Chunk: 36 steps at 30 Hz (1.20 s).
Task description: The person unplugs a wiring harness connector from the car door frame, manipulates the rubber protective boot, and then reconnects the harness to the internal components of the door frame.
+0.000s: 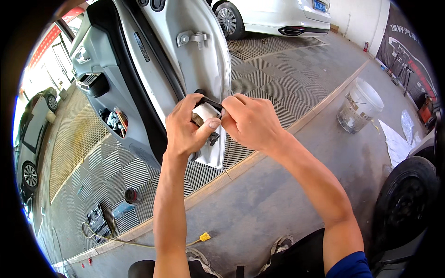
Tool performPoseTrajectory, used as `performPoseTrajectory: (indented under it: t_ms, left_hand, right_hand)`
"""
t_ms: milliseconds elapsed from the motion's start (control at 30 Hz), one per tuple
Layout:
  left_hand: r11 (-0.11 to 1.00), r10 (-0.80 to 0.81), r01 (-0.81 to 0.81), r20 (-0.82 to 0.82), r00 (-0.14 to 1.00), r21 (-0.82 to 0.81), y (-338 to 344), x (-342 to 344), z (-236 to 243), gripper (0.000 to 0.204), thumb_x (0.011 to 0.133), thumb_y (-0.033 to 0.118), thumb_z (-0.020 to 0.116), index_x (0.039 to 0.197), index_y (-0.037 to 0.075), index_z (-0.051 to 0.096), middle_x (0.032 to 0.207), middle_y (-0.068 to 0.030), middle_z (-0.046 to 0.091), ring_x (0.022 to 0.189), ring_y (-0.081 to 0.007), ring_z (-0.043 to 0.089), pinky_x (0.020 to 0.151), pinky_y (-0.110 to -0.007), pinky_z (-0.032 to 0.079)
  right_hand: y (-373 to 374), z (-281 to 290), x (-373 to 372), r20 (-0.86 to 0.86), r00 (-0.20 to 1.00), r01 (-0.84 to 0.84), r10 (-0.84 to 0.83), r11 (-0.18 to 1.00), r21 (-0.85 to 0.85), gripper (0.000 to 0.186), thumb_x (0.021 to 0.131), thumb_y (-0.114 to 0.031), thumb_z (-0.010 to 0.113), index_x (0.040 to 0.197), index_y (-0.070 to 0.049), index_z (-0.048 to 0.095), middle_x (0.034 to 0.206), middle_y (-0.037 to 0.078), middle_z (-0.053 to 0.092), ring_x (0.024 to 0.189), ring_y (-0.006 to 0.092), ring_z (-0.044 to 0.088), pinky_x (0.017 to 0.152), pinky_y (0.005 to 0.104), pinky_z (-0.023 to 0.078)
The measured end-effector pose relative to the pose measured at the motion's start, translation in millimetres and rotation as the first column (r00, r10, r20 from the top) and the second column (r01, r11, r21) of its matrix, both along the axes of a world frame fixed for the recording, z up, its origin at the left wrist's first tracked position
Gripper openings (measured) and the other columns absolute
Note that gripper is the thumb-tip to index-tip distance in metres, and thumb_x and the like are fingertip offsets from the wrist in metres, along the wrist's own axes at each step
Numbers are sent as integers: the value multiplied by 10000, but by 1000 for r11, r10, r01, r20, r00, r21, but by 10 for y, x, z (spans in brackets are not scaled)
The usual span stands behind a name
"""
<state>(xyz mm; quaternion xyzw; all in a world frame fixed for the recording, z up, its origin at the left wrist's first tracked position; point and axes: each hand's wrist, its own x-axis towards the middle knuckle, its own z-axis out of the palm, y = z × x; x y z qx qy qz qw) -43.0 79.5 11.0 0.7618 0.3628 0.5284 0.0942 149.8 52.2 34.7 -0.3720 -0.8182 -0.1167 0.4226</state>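
An open white car door [153,69] stands in front of me, its hinge edge toward my hands. My left hand [180,127] is closed around a white plastic connector [206,111] at that edge, thumb along its lower side. From the right, my right hand [252,121] is closed with fingertips pinched at the connector's end, beside a black strip [211,103] along its top. What those fingertips hold is mostly hidden. A dark metal piece [213,139] shows just below the connector, and a door hinge [191,39] sits higher up.
A clear bucket [360,105] stands to the right, near a black wheel [407,204]. At lower left lie a socket set [98,221], a blue bottle [123,209] and a cable with a yellow plug [204,236]. A white car [278,18] is parked behind.
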Motion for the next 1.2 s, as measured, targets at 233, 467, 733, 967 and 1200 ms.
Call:
performPoseTrajectory:
  t_ms: [233,467,733,967,1200]
  left_hand:
    - [994,105,-106,-38,994,-8,-100,114,142,606,807,560,691,1039,6,608,768,-157,638,741,-330,644,661,-388,504]
    - [955,172,-51,407,897,-292,-4,235,322,483,1018,464,464,943,-1,575,823,11,479,763,-103,409,706,-264,387]
    - [979,69,36,485,872,-203,57,-148,132,472,994,415,558,1224,3,571,831,30,514,677,-34,414,582,-200,332]
    - [979,21,52,350,936,-198,148,-243,66,416,989,389,582,1084,-9,654,847,5,573,653,-33,435,592,-205,375]
    - [964,-1,110,409,912,-243,108,-246,80,443,984,417,579,1064,-12,659,695,48,498,629,-30,426,580,-198,366]
  right_hand:
    - [40,9,53,46,998,-53,42,963,264,166,727,-121,684,725,-77,525,613,32,539,511,218,566,453,337,473]
    - [-163,-322,-468,129,974,-213,188,951,225,211,801,-227,693,743,-96,538,650,16,534,567,196,590,481,327,472]
    - [166,-97,-196,-372,922,-304,109,801,-517,449,809,-398,767,892,6,590,749,91,608,652,195,566,609,328,462]
    - [378,-193,-358,-578,803,-513,147,664,-544,406,787,-305,806,870,27,589,750,70,609,671,147,542,607,308,453]
    - [342,-93,-406,-643,760,-583,94,536,-611,299,847,-254,750,809,20,636,693,46,592,629,111,516,582,289,436]
